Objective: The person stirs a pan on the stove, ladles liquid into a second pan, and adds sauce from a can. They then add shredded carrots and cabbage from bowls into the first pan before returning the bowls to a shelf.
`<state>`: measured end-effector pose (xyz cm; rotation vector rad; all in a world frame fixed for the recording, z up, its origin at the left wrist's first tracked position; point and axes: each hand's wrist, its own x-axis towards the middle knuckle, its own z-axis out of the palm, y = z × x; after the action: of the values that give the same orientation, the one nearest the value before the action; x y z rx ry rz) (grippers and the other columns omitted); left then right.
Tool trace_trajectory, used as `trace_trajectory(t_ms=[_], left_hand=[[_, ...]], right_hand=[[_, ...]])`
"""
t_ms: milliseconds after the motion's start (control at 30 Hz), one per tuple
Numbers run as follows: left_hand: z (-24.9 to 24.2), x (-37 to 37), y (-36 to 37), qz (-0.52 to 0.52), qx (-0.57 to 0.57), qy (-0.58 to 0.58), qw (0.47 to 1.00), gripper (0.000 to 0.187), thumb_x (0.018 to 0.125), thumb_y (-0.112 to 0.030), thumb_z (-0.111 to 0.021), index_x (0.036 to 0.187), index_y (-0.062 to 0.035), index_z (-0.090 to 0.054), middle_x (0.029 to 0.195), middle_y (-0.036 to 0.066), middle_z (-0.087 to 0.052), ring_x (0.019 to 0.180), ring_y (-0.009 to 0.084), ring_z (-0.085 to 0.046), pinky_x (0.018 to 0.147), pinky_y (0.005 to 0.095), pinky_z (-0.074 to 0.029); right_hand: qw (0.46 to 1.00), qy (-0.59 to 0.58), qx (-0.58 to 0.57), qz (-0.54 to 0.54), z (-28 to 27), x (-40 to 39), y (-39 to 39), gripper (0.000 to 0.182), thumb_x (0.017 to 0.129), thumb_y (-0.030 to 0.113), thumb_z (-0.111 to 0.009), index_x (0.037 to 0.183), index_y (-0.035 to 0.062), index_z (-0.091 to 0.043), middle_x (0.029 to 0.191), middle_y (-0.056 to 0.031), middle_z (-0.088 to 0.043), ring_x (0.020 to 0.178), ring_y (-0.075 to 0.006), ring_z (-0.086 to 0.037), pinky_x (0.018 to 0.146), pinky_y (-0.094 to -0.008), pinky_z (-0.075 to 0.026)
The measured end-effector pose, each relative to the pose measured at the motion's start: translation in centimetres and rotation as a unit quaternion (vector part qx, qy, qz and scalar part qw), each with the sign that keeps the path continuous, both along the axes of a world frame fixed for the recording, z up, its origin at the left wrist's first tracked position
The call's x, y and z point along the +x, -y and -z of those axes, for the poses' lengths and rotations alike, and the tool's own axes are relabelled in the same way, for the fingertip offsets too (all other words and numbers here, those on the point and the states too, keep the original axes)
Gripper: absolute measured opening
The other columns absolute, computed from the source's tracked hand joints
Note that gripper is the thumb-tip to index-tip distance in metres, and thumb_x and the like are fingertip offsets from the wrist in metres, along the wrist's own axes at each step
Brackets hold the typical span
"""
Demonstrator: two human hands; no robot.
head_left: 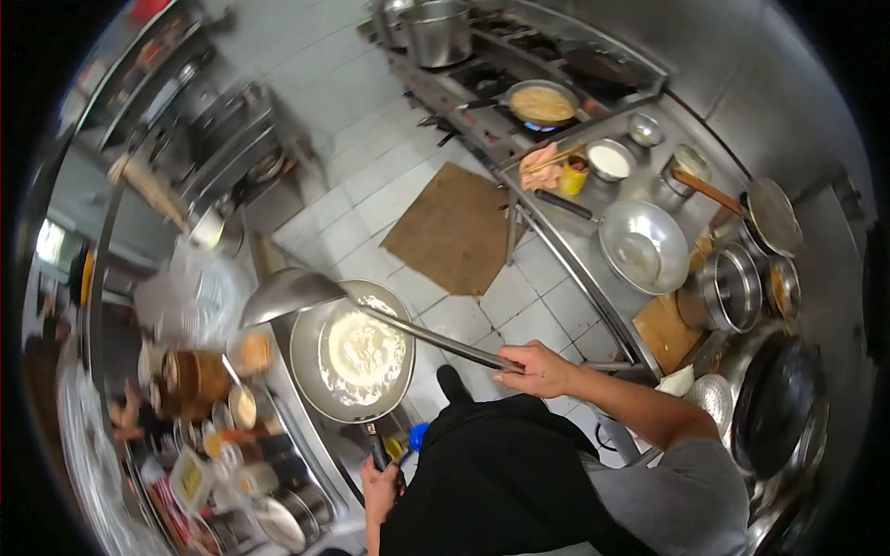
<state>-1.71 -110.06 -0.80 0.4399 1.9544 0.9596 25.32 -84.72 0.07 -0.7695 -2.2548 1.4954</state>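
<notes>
My left hand [380,491] is closed round the black handle of a frying pan [306,371] at the lower left. White creamy liquid [364,347] lies in the middle of the pan. My right hand [536,369] grips the long metal handle of a large ladle [295,295]. The ladle's bowl hangs over the upper left edge of the pan, and its handle crosses above the pan's upper right part. The inside of the bowl is hidden.
A pan of yellowish food [540,102] sits over a blue flame on the stove. An empty wok [644,246], pots and a yellow can [574,174] stand on the right counter. Containers crowd the left counter. A brown mat [457,230] lies on the tiled floor.
</notes>
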Motion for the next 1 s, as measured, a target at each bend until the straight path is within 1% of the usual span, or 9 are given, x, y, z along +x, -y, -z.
trace_trajectory(t_ms=[200,267,400,667,767,833,933,967,1000], left_hand=[[2.3,-7.6,-12.1,0.133,0.029,0.044,0.99,0.017,0.086,-0.005,-0.06,0.078,-0.0008,-0.046,0.05,0.004,-0.045,0.036,0.0139,-0.046,0.034,0.0287,-0.036],[2.2,-9.3,-16.2,0.173,0.032,0.059,0.983,0.017,0.085,-0.005,-0.059,0.077,-0.0009,-0.045,0.05,0.004,-0.045,0.035,0.014,-0.045,0.033,0.029,-0.036],[2.8,-12.7,-23.5,0.264,0.051,0.053,0.962,0.016,0.084,-0.004,-0.057,0.074,-0.0018,-0.044,0.05,0.004,-0.045,0.035,0.014,-0.045,0.034,0.0286,-0.037],[4.1,-15.9,-37.0,0.295,0.063,0.093,0.949,0.018,0.084,-0.003,-0.056,0.071,-0.0022,-0.045,0.05,0.004,-0.046,0.034,0.0144,-0.046,0.034,0.029,-0.038],[4.4,-16.3,-41.7,0.31,0.048,0.066,0.947,0.018,0.083,-0.002,-0.056,0.068,-0.0017,-0.045,0.049,0.005,-0.046,0.034,0.0148,-0.046,0.034,0.0293,-0.037],[4.4,-16.0,-45.3,0.298,0.041,0.067,0.951,0.021,0.082,-0.002,-0.056,0.065,-0.0018,-0.045,0.048,0.005,-0.046,0.034,0.0154,-0.047,0.034,0.0296,-0.037],[4.1,-16.2,-49.1,0.276,0.019,0.08,0.958,0.022,0.083,-0.002,-0.056,0.064,-0.0019,-0.044,0.048,0.005,-0.047,0.034,0.0157,-0.047,0.034,0.0299,-0.037],[4.2,-16.1,-50.9,0.265,0.018,0.093,0.96,0.022,0.083,-0.002,-0.056,0.064,-0.0018,-0.045,0.048,0.006,-0.047,0.034,0.0158,-0.047,0.034,0.0301,-0.037],[4.3,-15.9,-52.4,0.256,0.017,0.091,0.962,0.022,0.083,-0.002,-0.056,0.064,-0.0018,-0.045,0.048,0.006,-0.047,0.034,0.0158,-0.047,0.034,0.0301,-0.037]], right_hand=[[0.974,0.037,-0.03,0.223,1.5,0.6,-0.7,0.028,0.09,0.023,-0.064,0.079,0.0014,-0.051,0.056,-0.0062,-0.043,0.053,-0.0113,-0.047,0.05,-0.0321,-0.039],[0.924,-0.004,-0.194,0.329,1.5,0.3,-0.4,0.025,0.092,0.022,-0.063,0.078,0.0034,-0.052,0.056,-0.0013,-0.044,0.049,-0.0082,-0.045,0.045,-0.0278,-0.037],[0.839,-0.08,-0.293,0.451,0.4,-0.1,-1.9,0.017,0.092,0.019,-0.063,0.084,0.0073,-0.054,0.059,0.0019,-0.045,0.047,-0.0064,-0.044,0.043,-0.0247,-0.036],[0.754,-0.139,-0.197,0.611,1.7,3.7,-14.2,0.019,0.094,0.026,-0.055,0.09,0.0075,-0.055,0.061,0.0009,-0.048,0.048,-0.007,-0.045,0.042,-0.0245,-0.035],[0.714,-0.161,-0.114,0.672,4.5,7.2,-21.8,0.012,0.087,0.014,-0.052,0.096,0.0061,-0.054,0.061,0.0005,-0.046,0.048,-0.0068,-0.044,0.041,-0.0244,-0.035],[0.682,0.036,0.032,0.73,7.5,10.4,-27.5,0.024,0.085,0.02,-0.057,0.097,-0.0007,-0.056,0.069,-0.0196,-0.06,0.06,-0.0341,-0.059,0.058,-0.042,-0.049],[0.623,0.2,0.144,0.743,8.3,12.4,-34.3,0.02,0.084,0.015,-0.055,0.096,-0.0015,-0.055,0.074,-0.0218,-0.063,0.07,-0.0387,-0.063,0.064,-0.0449,-0.05],[0.607,0.226,0.089,0.757,9.1,13.2,-36.6,0.027,0.082,0.015,-0.056,0.102,-0.0038,-0.056,0.088,-0.0302,-0.065,0.089,-0.0486,-0.061,0.079,-0.0506,-0.048],[0.615,0.225,0.089,0.751,10.2,14.3,-38.6,0.027,0.082,0.015,-0.056,0.102,-0.0038,-0.056,0.088,-0.0302,-0.065,0.089,-0.0486,-0.061,0.079,-0.0506,-0.048]])
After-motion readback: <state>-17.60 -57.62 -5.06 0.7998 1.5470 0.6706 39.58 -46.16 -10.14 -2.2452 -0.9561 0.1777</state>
